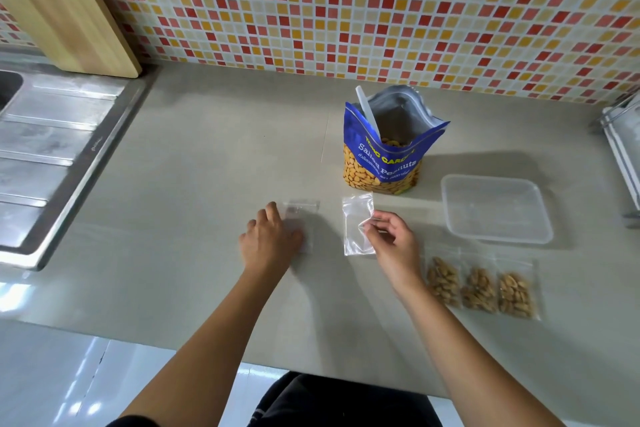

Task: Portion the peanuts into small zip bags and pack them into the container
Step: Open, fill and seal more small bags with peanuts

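An open blue peanut bag [384, 156] stands on the counter with a white spoon [367, 113] sticking out of it. My right hand [391, 236] pinches the edge of an empty clear zip bag [356, 224] just in front of the peanut bag. My left hand [270, 239] lies flat on a stack of empty zip bags [301, 210], fingers straight. Three filled zip bags of peanuts [479, 288] lie in a row to the right of my right arm. The clear plastic container [495, 208] sits behind them and holds nothing.
A steel sink drainboard [52, 149] takes up the left side. A wooden cutting board [65, 3] leans on the tiled wall at back left. A white rack [623, 149] stands at the right edge. The counter's front edge runs just below my forearms.
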Available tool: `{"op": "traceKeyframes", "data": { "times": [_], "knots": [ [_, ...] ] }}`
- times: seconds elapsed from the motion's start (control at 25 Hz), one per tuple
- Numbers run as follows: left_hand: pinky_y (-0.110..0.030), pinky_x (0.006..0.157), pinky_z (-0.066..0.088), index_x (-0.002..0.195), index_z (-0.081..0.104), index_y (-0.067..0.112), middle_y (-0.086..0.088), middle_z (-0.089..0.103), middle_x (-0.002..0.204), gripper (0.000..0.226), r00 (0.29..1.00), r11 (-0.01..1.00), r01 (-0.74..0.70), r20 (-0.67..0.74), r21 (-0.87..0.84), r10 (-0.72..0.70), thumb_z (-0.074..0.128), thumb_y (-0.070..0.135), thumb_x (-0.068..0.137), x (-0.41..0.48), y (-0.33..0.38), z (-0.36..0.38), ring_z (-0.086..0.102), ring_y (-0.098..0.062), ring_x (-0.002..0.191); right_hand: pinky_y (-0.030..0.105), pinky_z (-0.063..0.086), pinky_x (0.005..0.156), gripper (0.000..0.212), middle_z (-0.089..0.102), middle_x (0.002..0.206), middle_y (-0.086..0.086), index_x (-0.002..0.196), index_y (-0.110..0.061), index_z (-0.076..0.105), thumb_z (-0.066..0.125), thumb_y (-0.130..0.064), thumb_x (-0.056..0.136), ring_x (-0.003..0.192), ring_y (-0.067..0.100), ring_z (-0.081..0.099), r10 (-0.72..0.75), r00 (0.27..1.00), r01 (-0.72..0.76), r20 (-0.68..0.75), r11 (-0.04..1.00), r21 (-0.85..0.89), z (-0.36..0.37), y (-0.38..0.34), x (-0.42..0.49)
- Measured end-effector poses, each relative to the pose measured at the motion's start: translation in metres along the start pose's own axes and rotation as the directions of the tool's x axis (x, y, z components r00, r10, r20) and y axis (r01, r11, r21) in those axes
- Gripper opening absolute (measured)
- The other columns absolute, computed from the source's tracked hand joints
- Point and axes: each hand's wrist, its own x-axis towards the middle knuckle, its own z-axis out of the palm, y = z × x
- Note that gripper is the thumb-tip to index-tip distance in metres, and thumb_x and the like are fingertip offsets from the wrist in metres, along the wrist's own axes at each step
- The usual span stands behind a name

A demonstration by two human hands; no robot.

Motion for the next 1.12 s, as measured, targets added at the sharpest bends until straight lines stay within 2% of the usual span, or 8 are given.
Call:
{"op": "traceKeyframes", "data": {
  "times": [0.08, 0.16, 0.28, 0.4, 0.52, 0.68, 0.76, 1.12],
  "knots": [
    [-0.036, 0.087, 0.042, 0.133, 0.041, 0.012, -0.009, 0.051, 0.128, 0.054, 0.990, 0.986, -0.106, -0.110, -0.131, 0.092, 0.055, 0.037, 0.088, -0.003, 0.005, -0.011, 0.051, -0.029, 0.113, 0.031, 0.049, 0.072, 0.024, 0.068, 0.082, -0.004, 0.088, -0.028, 0.060, 0.064, -0.005, 0.085, 0.077, 0.013, 0.061, -0.037, 0.999, 0.037, 0.020, 0.999, 0.008, -0.003, -0.008, -0.005],
    [-0.023, 0.079, 0.044, 0.126, 0.054, 0.014, -0.004, 0.058, 0.123, 0.041, 0.957, 0.864, -0.286, -0.165, -0.416, 0.237, 0.058, 0.031, 0.089, -0.002, 0.015, -0.026, 0.058, -0.019, 0.100, 0.033, 0.051, 0.072, 0.026, 0.068, 0.083, -0.005, 0.090, -0.029, 0.060, 0.062, -0.004, 0.086, 0.079, 0.012, 0.063, -0.082, 0.995, 0.082, 0.057, 0.997, 0.005, -0.006, -0.018, -0.008],
    [-0.018, 0.084, 0.046, 0.127, 0.053, 0.023, 0.010, 0.058, 0.121, 0.042, 0.881, 0.672, -0.332, 0.038, -0.662, 0.472, 0.064, 0.022, 0.086, 0.000, 0.036, -0.052, 0.056, -0.004, 0.104, 0.021, 0.051, 0.066, 0.025, 0.067, 0.084, -0.004, 0.092, -0.028, 0.061, 0.061, -0.004, 0.087, 0.073, 0.002, 0.062, -0.119, 0.981, 0.120, 0.150, 0.993, 0.005, -0.012, -0.041, -0.009],
    [-0.017, 0.079, 0.050, 0.109, 0.064, 0.018, 0.000, 0.065, 0.096, 0.026, 0.821, 0.532, -0.215, 0.143, -0.819, 0.552, 0.067, 0.010, 0.084, -0.001, 0.053, -0.063, 0.060, -0.008, 0.087, 0.016, 0.051, 0.062, 0.021, 0.064, 0.088, 0.002, 0.093, -0.025, 0.063, 0.061, -0.004, 0.087, 0.070, 0.005, 0.060, -0.084, 0.977, 0.062, 0.195, 0.991, 0.117, -0.022, -0.060, -0.009],
    [-0.014, 0.062, 0.049, 0.087, 0.063, 0.014, -0.003, 0.062, 0.076, 0.013, 0.873, 0.399, -0.045, 0.158, -0.916, 0.462, 0.064, 0.002, 0.084, -0.011, 0.068, -0.066, 0.061, -0.006, 0.066, 0.023, 0.051, 0.068, 0.028, 0.064, 0.094, 0.001, 0.099, -0.026, 0.063, 0.074, -0.014, 0.076, 0.076, 0.009, 0.058, -0.060, 0.986, 0.030, 0.153, 0.981, 0.192, -0.033, -0.068, -0.012],
    [-0.016, 0.058, 0.051, 0.086, 0.060, 0.012, -0.002, 0.064, 0.073, 0.008, 0.833, 0.172, 0.230, 0.285, -0.958, 0.475, 0.055, 0.007, 0.090, -0.027, 0.078, -0.061, 0.062, -0.009, 0.060, 0.025, 0.047, 0.064, 0.034, 0.066, 0.075, -0.003, 0.097, -0.025, 0.059, 0.077, -0.007, 0.073, 0.064, 0.007, 0.056, -0.096, 0.994, 0.089, 0.043, 0.985, 0.146, -0.052, -0.075, -0.017],
    [-0.017, 0.057, 0.052, 0.088, 0.062, 0.009, -0.001, 0.066, 0.069, 0.016, 0.809, 0.098, 0.298, 0.306, -0.950, 0.502, 0.049, 0.015, 0.094, -0.032, 0.081, -0.058, 0.062, -0.010, 0.059, 0.029, 0.046, 0.065, 0.033, 0.069, 0.070, -0.006, 0.094, -0.027, 0.059, 0.077, -0.008, 0.074, 0.065, 0.012, 0.056, -0.123, 0.992, 0.120, 0.033, 0.989, 0.088, -0.063, -0.077, -0.018],
    [-0.016, 0.059, 0.053, 0.088, 0.065, 0.007, 0.000, 0.066, 0.067, 0.015, 0.817, 0.187, 0.222, 0.287, -0.957, 0.500, 0.055, -0.005, 0.087, -0.045, 0.095, -0.054, 0.063, -0.007, 0.057, 0.025, 0.046, 0.067, 0.027, 0.070, 0.074, -0.008, 0.094, -0.029, 0.058, 0.072, -0.011, 0.080, 0.067, 0.009, 0.058, -0.190, 0.979, 0.194, 0.078, 0.979, -0.061, -0.087, -0.087, -0.027]
  ]
}}
